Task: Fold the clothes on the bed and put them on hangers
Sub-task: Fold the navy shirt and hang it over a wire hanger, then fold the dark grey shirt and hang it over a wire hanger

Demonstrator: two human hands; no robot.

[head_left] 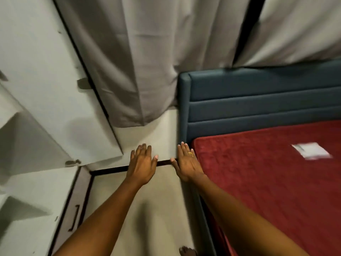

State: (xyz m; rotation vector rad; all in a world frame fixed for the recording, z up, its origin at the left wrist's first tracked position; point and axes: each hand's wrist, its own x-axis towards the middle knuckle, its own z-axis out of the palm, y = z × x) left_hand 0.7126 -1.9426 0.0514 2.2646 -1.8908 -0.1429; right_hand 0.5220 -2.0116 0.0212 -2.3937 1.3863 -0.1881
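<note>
Bed fills the right side of the head view: red mattress, bare surface, with a blue padded headboard standing behind it. A small white patch lies on the mattress near the headboard; it is too blurred to tell what it is.

Both arms reach forward over the pale floor beside the bed. The left hand is flat, palm down, fingers straight and slightly spread, holding nothing. The right hand is the same: palm down, fingers straight and together, nothing in it. A gold ring sits on one right finger. The thumbs point toward each other with a gap between them. The right hand hangs just beside the mattress corner; whether it touches the bed edge cannot be told.

Grey curtain hangs behind the headboard and down to the floor. At left is a white cabinet door, standing open at an angle. Below it is a drawer front with a dark handle. Toes of a foot show at the bottom edge, next to the bed frame.
</note>
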